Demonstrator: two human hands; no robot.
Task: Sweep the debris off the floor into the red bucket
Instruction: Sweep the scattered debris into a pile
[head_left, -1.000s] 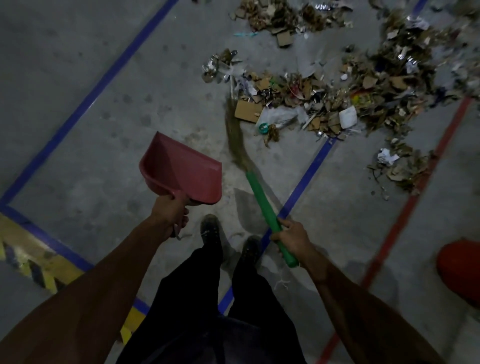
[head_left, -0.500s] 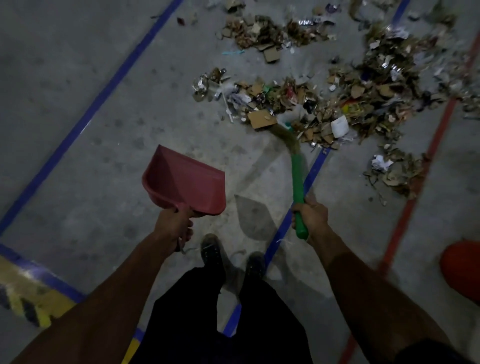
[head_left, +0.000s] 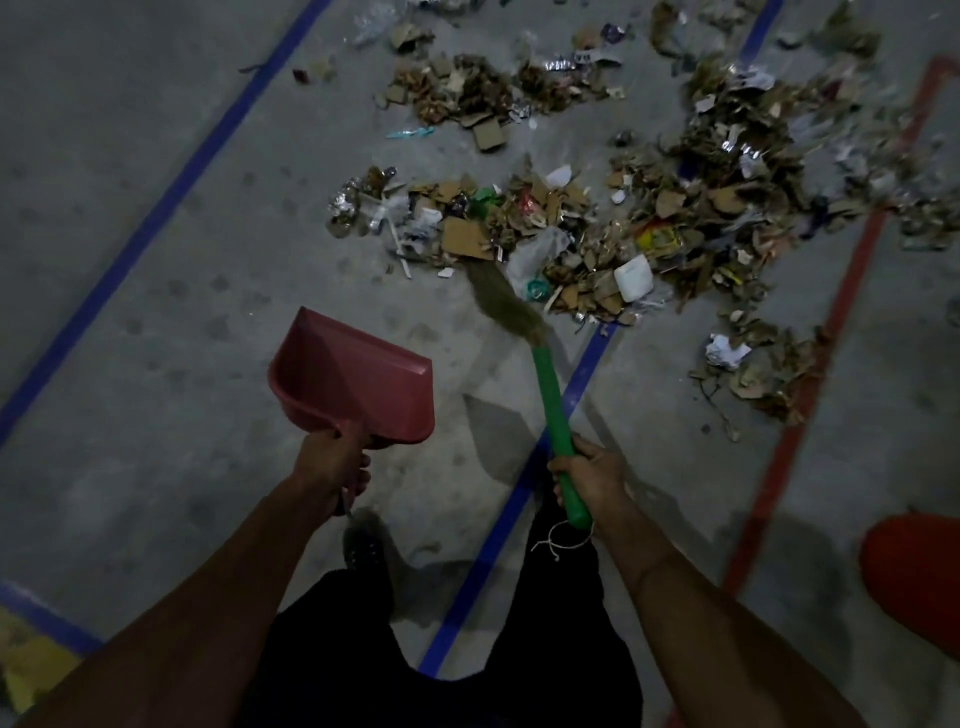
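Left hand (head_left: 332, 460) gripped the dustpan (head_left: 353, 376) handle, pan held above the floor (head_left: 156, 415); right hand (head_left: 589, 475) gripped the broom (head_left: 550, 395), bristles at the near edge of the debris (head_left: 597, 223); bucket (head_left: 914, 582) sat far right.

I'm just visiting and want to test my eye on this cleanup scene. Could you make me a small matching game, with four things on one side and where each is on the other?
Things:
1. dustpan
2. broom
3. red bucket
4. debris

Places:
A. spread over the floor ahead
B. held in the right hand
C. at the right edge of the view, partly cut off
D. held in the left hand

Pairs: 1-D, 2-B, 3-C, 4-A
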